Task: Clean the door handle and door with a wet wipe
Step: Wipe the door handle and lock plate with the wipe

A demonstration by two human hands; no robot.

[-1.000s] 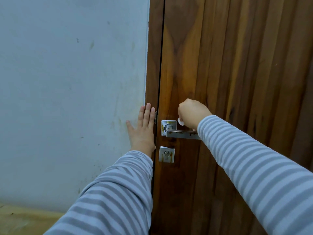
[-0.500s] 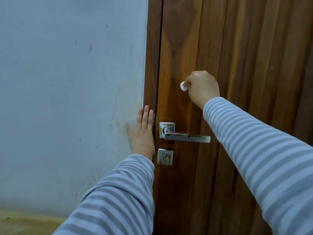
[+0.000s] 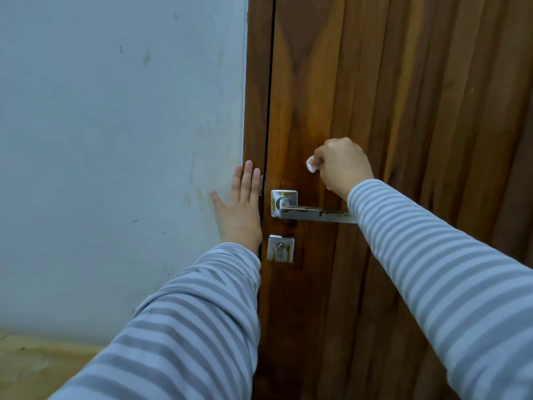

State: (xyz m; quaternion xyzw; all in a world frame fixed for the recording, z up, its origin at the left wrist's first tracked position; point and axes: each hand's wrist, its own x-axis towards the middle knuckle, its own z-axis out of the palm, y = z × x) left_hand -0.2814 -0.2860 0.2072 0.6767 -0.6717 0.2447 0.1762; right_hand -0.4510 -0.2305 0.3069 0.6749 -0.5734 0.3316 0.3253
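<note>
A brown wooden door [image 3: 403, 111] fills the right half of the view. Its silver lever handle [image 3: 313, 212] carries brownish smears, and so does the square keyhole plate [image 3: 280, 248] below it. My right hand [image 3: 341, 166] grips a small balled white wet wipe [image 3: 310, 164] and holds it against the door just above the handle. Only a corner of the wipe shows past my fingers. My left hand [image 3: 240, 209] lies flat with straight fingers on the wall and door frame, left of the handle.
A pale blue-white wall [image 3: 115, 154] with scuffs and faint stains takes up the left half. The dark door frame [image 3: 258, 96] runs vertically between wall and door. A strip of yellowish floor [image 3: 34, 368] shows at the lower left.
My right hand with the wipe rose from the handle up the door, then came back down to just above the handle. My left hand stayed flat on the wall.
</note>
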